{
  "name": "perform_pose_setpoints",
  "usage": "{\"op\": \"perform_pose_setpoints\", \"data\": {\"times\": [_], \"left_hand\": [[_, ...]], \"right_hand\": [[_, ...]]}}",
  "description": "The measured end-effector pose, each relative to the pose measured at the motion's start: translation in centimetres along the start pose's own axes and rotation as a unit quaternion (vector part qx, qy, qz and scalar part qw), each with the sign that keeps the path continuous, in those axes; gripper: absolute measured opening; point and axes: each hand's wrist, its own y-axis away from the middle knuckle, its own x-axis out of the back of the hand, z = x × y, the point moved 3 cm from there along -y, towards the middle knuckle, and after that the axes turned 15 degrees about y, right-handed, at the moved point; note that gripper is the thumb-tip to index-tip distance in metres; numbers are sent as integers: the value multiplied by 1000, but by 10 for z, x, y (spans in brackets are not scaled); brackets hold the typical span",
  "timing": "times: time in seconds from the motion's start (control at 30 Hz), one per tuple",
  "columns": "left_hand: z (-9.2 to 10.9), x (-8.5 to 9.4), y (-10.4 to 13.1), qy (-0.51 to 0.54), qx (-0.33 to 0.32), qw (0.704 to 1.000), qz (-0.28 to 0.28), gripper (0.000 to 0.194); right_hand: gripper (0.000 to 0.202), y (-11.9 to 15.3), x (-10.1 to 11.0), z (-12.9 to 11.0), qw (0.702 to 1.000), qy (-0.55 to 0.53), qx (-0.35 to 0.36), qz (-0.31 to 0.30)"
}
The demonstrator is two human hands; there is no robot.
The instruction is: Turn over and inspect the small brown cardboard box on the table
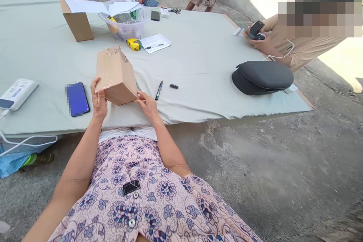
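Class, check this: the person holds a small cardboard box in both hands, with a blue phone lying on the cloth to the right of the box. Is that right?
Not quite. The head view shows the blue phone to the left of the cardboard box, beside the left hand. The rest holds: left hand and right hand both hold the box over the cloth.

Cloth-covered table (pixel 198 56) with phone (pixel 77 98), pen (pixel 159 90), tape measure (pixel 134 44), case (pixel 262 77).

Phone (pixel 77 98) left of box (pixel 115 75), pen (pixel 159 90) right.
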Motion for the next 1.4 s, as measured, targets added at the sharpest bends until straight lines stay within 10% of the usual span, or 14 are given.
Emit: {"op": "perform_pose_setpoints", "data": {"times": [0.23,0.4,0.8,1.17,1.4], "left_hand": [[-10,-4,18,92,74,992,49,74],[-35,11,33,-71,115,987,84,66],[-8,-6,19,-161,55,985,22,86],[-16,-6,12,-116,65,988,81,75],[-18,-3,25,4,184,969,166,60]], "right_hand": [[47,-1,22,-19,981,-90,77,151],[42,0,35,-24,969,-46,96,224],[49,1,6,-12,983,-57,67,160],[57,8,-6,-4,993,-38,19,112],[31,9,18,-28,972,-1,112,204]]}}
